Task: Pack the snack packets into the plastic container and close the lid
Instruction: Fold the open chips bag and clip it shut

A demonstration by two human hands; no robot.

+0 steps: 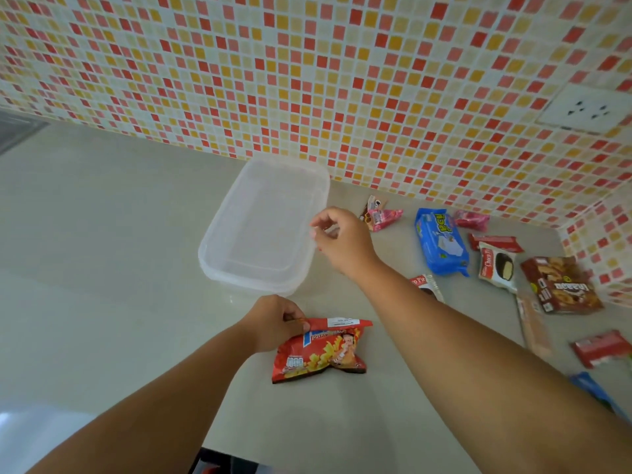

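A clear plastic container (260, 227) with its lid on lies on the pale counter near the tiled wall. My left hand (273, 321) pinches the top edge of a red potato-snack packet (321, 350) in front of the container. My right hand (342, 239) hovers at the container's right rim, fingers loosely curled, thumb and forefinger close to the lid's edge; whether they touch it I cannot tell. To the right lie a blue packet (439, 241), a Choco Pie packet (497, 265), a brown box (561, 285) and small pink packets (383, 215).
More snacks lie at the far right: a red wrapper (602, 348), a blue wrapper (595, 391), a second Choco Pie packet (427, 285) partly under my right forearm. A wall socket (584, 109) sits in the mosaic wall. The counter's left half is bare.
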